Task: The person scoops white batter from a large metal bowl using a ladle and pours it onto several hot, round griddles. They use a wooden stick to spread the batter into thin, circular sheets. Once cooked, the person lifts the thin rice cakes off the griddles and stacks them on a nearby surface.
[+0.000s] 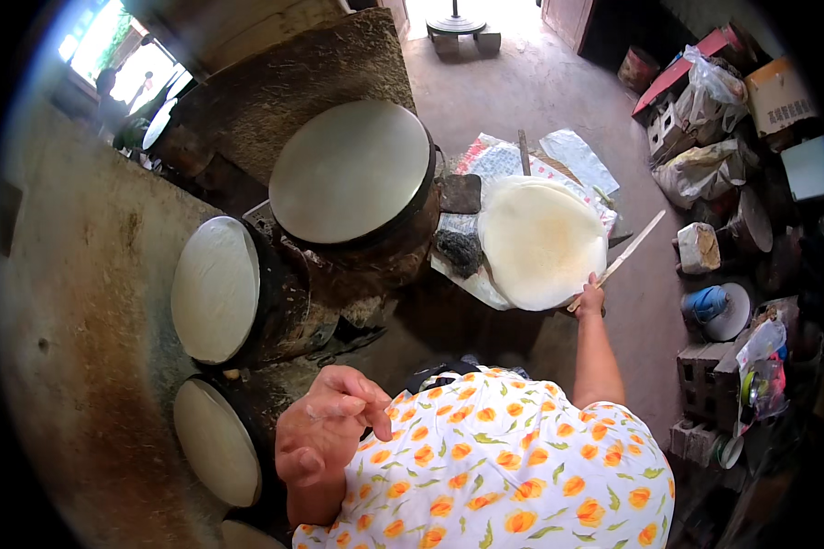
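Observation:
My right hand (588, 300) grips a long flat wooden stick (632, 246) beside the near right edge of a stack of thin round flatbreads (542, 240). The stack is pale with a browned middle and rests on printed sheets (498, 161). My left hand (333, 425) is raised before my chest, empty, its fingers loosely bent and its thumb apart. Left of it, two round griddles (215, 291) (218, 442) each carry a thin pale layer with a visible edge. Farther off stands a larger round griddle (353, 171) with a smooth pale surface.
A dark wad (459, 250) and a dark square block (460, 194) lie between the large griddle and the stack. Part of another griddle (247, 535) shows at the bottom. Bags, a cardboard box (783, 96) and hollow blocks (707, 377) line the right side. A person (113, 103) is at upper left.

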The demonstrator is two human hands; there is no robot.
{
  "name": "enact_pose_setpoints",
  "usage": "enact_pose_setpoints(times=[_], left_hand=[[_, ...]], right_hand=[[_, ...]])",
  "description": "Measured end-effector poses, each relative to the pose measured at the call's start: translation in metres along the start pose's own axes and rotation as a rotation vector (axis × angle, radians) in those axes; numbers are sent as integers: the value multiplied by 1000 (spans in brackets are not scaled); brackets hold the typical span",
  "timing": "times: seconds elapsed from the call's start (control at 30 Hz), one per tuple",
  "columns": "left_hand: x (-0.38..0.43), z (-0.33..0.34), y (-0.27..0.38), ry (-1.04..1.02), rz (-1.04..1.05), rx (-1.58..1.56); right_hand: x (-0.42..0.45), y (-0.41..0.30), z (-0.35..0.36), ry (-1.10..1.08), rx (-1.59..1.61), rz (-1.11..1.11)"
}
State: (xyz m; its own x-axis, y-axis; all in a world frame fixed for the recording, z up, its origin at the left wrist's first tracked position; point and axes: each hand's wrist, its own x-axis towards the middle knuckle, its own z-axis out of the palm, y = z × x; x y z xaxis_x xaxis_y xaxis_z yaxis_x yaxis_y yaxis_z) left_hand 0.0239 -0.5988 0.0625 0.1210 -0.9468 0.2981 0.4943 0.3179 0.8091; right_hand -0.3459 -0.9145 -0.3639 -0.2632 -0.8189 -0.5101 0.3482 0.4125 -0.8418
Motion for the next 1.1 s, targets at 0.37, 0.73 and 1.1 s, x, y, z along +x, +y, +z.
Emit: enact_pose_setpoints(times=[0.37,0.73,1.1], left_hand=[[-16,-24,-29,263,-96,-52],[-208,2,-96,968,-35,-186],[-454,159,-155,1389,342,-182]], right_hand=[[107,2,-42,-180,-685,-235],[68,-46,35,-105,-1538,-825],[-187,19,153,-963,-744,-1116]])
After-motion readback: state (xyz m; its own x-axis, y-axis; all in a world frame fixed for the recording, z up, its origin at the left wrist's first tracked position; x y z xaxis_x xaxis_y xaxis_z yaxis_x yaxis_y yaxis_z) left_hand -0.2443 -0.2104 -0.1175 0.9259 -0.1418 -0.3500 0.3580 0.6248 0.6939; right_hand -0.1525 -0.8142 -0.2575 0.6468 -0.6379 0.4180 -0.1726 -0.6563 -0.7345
